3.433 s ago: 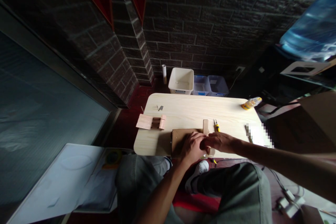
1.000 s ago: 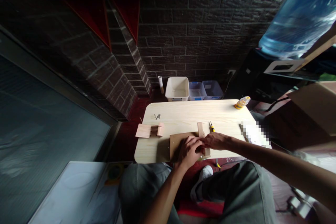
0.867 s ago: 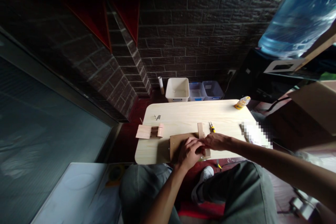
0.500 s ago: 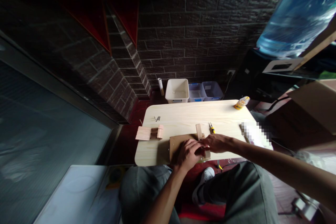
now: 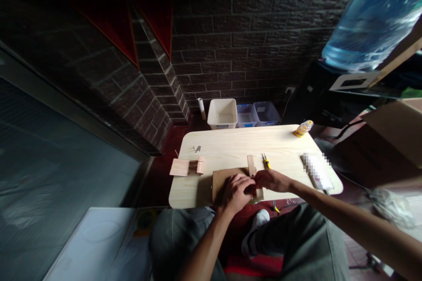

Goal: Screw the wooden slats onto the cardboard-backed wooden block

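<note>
Hands: two; left hand (image 5: 237, 189) on one brown box (image 5: 218, 184), right hand (image 5: 271, 180) at one wooden strip (image 5: 251, 165); grips hidden, cannot tell.
Brown box: table (image 5: 231, 142), six o'clock edge.
Screwdriver (image 5: 267, 162): one, right hand's twelve o'clock.
Room: table stretches to twelve o'clock edge.

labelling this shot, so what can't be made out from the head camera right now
All in the head view:
Whatever lies between the left hand and right hand: hidden by the hands themselves.
Whether the wooden strip continues beneath them: covered by the hands.
Dark fasteners: too small to count.
White item at right: blurred by pixelation.
Blue water jug: top cut off by the picture's edge.
</note>
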Motion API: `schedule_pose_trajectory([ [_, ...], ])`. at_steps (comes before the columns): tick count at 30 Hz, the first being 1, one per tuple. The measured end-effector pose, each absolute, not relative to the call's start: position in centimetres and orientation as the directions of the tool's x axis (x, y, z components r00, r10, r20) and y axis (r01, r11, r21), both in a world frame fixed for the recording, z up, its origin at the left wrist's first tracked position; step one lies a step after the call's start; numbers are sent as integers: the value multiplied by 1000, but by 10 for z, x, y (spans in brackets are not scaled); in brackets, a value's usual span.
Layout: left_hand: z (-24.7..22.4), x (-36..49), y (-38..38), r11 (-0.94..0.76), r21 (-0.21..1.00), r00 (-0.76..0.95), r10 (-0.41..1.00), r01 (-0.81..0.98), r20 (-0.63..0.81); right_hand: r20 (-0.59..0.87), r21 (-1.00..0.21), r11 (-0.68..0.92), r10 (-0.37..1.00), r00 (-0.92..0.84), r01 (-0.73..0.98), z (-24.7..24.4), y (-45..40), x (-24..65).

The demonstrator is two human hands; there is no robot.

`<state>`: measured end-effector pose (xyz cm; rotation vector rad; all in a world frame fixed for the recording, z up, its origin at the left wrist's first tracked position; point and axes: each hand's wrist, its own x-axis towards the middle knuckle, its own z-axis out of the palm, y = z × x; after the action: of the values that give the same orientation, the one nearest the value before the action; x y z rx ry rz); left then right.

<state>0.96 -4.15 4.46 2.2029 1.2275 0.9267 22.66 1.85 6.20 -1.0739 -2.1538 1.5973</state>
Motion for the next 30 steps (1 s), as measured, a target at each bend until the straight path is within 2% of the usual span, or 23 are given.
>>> schedule_pose_trajectory([
  [4,46,10,-42,-494,661,381,867,565,322,-247,-917,59,691,-679,394,60,15,227],
  [10,46,10,-43,-403,646,314,915,648,254,-170,-908,161,702,-691,387,52,13,230],
  [16,42,13,-41,-421,661,323,906,621,274,-120,-923,193,674,-729,331,49,15,233],
  [24,42,18,-39,-424,675,317,905,604,284,-177,-936,90,715,-677,341,53,18,231],
  [30,41,20,-36,-429,693,322,902,580,289,-250,-963,-116,726,-641,245,46,16,231],
])
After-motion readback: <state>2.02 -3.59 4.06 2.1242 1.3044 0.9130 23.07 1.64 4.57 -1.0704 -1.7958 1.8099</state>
